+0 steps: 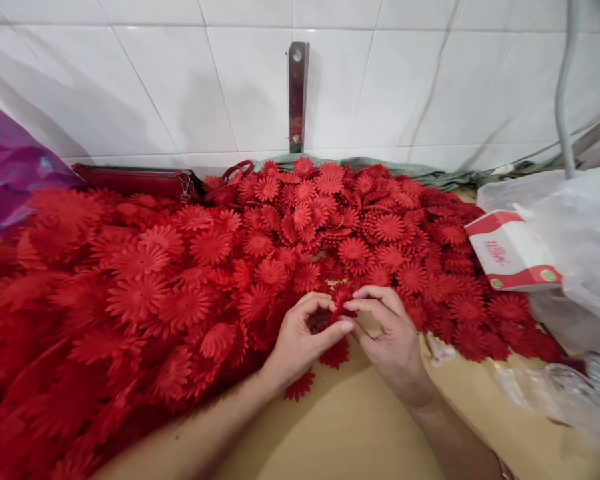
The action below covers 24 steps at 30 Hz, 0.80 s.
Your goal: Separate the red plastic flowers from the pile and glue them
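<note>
Both grips were pinched shut on one red flower (341,305): left hand (300,340) and right hand (390,333) met beside the flower heap (180,280).

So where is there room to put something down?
Bare table shows near you, between the left hand and right hand and the clear plastic. The red flowers crowd the left and back; the tissue box fills the right.

Tan table (360,427), red flowers (190,280), tissue box (513,250)
</note>
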Tool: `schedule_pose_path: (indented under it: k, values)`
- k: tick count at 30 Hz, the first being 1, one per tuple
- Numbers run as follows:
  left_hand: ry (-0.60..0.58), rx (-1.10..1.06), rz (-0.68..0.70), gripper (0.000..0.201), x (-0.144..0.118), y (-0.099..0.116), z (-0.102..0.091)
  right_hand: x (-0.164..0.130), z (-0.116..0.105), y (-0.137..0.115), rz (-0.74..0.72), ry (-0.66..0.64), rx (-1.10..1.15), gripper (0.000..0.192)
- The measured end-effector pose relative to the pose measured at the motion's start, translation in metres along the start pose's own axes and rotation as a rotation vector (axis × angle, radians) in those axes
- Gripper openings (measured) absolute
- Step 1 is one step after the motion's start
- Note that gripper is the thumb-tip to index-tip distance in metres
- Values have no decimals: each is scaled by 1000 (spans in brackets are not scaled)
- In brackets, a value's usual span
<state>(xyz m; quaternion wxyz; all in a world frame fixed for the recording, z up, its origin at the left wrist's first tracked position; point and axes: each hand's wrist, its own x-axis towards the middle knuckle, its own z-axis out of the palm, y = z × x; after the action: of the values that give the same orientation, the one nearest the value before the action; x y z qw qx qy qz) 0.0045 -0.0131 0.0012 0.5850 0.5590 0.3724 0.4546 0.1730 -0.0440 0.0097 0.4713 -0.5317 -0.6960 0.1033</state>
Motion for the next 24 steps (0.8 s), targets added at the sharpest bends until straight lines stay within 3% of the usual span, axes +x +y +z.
schedule_pose_path:
  k: [10,17,24]
  values:
    - [53,-143,-71,28,8,2,-3,0,0,-6,38,-15,71,17]
    - [0,-159,-38,23,7,1,-5,0,0,0,186,-85,263,5]
    - [-32,-59,-3,20,7,-1,-5,-2,4,11,370,-74,520,7]
